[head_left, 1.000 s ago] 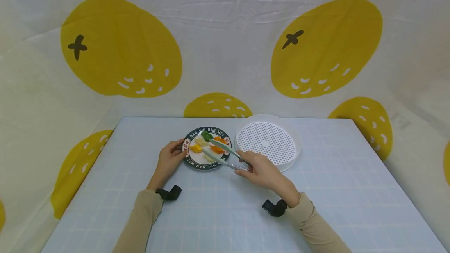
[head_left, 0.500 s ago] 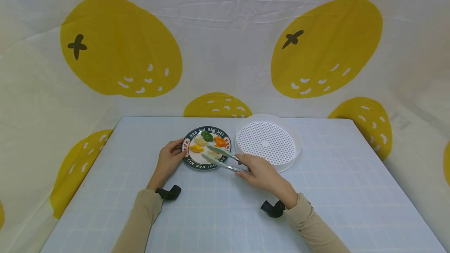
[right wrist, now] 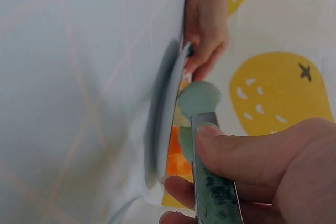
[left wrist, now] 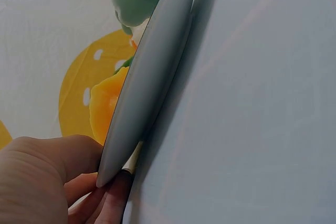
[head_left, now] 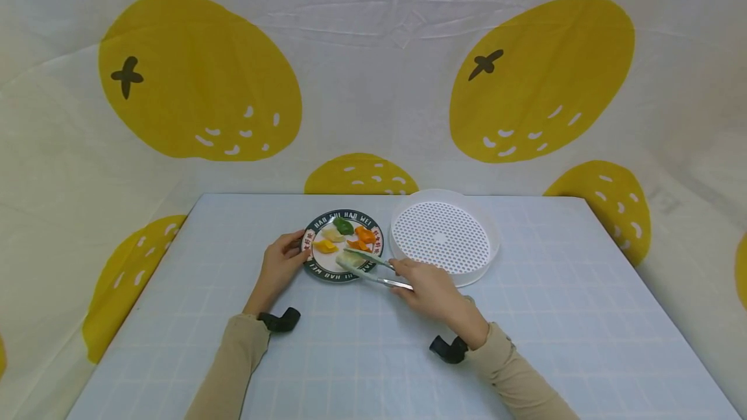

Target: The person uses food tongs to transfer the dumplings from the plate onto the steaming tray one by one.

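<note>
My left hand (head_left: 280, 271) pinches the left rim of a round plate (head_left: 317, 269) with a dark lettered border. In the left wrist view the thumb is above the rim, with fingers beneath it. My right hand (head_left: 430, 287) holds metal tongs (head_left: 375, 277) with pale green tips, thumb pressed on one arm. The tips are spread around a pale, translucent piece (head_left: 350, 259) at the plate's front; whether they touch it is unclear. A green piece (head_left: 343, 226), orange pieces (head_left: 365, 234), a yellow piece (head_left: 325, 247) and another pale piece (head_left: 332, 233) also lie there.
A round white tray with a perforated base (head_left: 440, 232) stands just right of the plate, partly behind my right hand. The table (head_left: 362, 355) wears a pale blue checked cloth. Behind it hangs a white sheet (head_left: 373, 83) printed with yellow fruit.
The tong tips have shifted down and toward the plate's front, from over the orange pieces to around the pale piece. My left hand and the plate stay in place.
</note>
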### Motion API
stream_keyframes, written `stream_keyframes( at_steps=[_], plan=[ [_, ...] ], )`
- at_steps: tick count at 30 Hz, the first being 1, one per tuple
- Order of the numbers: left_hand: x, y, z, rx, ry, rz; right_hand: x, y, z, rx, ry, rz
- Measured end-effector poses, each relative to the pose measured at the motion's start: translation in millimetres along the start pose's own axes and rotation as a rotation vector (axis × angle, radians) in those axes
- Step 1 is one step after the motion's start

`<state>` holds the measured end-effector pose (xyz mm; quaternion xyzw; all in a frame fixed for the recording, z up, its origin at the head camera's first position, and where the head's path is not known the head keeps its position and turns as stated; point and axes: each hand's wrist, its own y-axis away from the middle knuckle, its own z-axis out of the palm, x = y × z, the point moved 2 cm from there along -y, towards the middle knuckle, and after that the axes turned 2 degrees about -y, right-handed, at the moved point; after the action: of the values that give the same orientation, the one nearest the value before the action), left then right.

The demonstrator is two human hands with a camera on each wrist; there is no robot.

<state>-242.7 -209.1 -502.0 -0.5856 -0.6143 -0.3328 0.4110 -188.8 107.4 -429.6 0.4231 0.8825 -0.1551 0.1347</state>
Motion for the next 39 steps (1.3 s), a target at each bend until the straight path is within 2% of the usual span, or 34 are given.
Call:
stream_keyframes(
  at_steps=[6,18,24,32,39],
  plan=[
    [0.8,0.5,-0.1,-0.006,-0.005,0.003,-3.2,0.4,2.3,0.011,0.037,0.043],
    [2.1,1.2,-0.5,-0.007,-0.005,-0.001,-4.7,0.8,3.5,-0.012,0.072,0.043],
    [1.5,1.8,-0.3,-0.014,-0.020,-0.017,-5.9,1.1,5.3,0.004,0.103,0.040],
    [-0.3,0.6,-1.2,-0.021,-0.018,-0.006,-6.3,1.0,5.6,0.045,0.144,0.015],
    [0.3,0.5,-1.2,-0.021,-0.008,-0.011,-5.2,1.5,7.4,0.100,0.172,-0.046]
  ],
)
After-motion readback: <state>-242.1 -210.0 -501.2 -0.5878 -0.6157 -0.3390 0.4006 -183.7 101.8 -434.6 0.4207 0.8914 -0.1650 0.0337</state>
